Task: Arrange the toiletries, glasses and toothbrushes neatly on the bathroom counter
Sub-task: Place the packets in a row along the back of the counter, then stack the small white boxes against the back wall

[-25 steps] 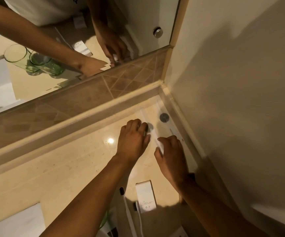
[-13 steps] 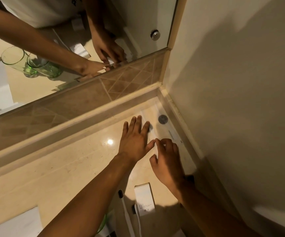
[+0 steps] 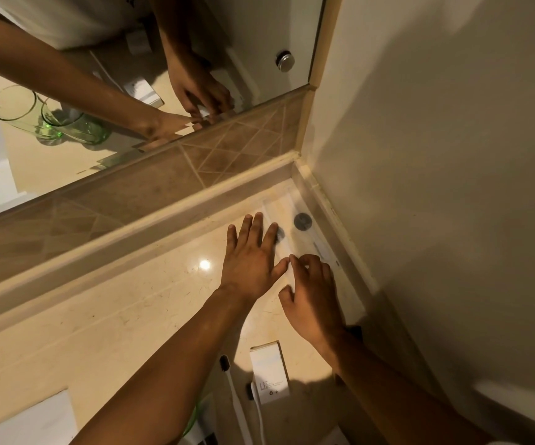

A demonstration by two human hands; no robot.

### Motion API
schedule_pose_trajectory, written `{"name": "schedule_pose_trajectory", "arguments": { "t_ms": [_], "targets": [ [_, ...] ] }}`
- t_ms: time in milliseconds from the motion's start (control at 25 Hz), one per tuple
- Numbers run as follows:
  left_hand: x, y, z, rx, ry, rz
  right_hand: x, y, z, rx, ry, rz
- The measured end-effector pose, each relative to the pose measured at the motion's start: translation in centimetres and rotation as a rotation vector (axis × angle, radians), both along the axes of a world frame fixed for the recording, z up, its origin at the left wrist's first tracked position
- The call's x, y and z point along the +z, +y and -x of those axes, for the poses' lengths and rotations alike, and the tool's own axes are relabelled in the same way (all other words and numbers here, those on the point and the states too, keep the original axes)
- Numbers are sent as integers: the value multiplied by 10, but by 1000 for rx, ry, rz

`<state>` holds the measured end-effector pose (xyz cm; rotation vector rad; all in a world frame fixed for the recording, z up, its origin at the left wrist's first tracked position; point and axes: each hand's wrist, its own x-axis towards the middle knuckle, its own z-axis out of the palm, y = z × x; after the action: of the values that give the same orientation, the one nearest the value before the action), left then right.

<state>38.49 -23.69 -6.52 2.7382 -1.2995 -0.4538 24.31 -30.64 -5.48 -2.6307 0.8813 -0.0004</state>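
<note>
The beige polished stone bathroom counter (image 3: 105, 319) fills the lower half of the view, and the big wall mirror (image 3: 67, 101) stands above it at 11 o'clock. In the mirror two clear green drinking glasses (image 3: 51, 115) are reflected; the real ones are not in view, apart perhaps from a green edge at 6 o'clock.

At 1 o'clock, in the corner against the wall, lie two flat white sachets with grey round marks (image 3: 301, 232), side by side and parallel to the side ledge. I think they are put there so that the small items make a tidy row out of the way.

The left hand (image 3: 250, 264) lies flat on the counter with its fingers spread and empty; its fingertips touch the inner sachet, probably to press it straight. The right hand (image 3: 311, 297) is curled loosely, its fingertips together on the near end of the sachets, but I cannot tell whether it pinches them.

Behind the hands, at 6 o'clock, a small white cardboard box with fine print (image 3: 269, 370) waits, and just beside it two white toothbrushes with dark heads (image 3: 232, 390) lie almost parallel, not yet arranged.
</note>
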Motion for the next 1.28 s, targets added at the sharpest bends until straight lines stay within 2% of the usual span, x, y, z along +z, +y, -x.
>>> {"name": "schedule_pose_trajectory", "arguments": {
  "t_ms": [240, 560, 680, 840, 1040, 1280],
  "targets": [
    [-4, 5, 4, 31, -6, -1, 2, -1, 2, 2, -5, -25],
    [33, 26, 51, 48, 56, 203, 19, 0, 42, -12, -82, -57],
    [53, 51, 83, 185, 129, 331, 24, 10, 66, 92, -139, -88],
    [67, 83, 130, 434, 248, 371, 32, 31, 93, 146, -19, -148],
    [65, 109, 174, 491, 275, 319, 27, 57, 121, 218, 45, -385],
    [59, 121, 194, 631, 327, 302, 31, 65, 118, 214, 93, -490]
  ]
}}
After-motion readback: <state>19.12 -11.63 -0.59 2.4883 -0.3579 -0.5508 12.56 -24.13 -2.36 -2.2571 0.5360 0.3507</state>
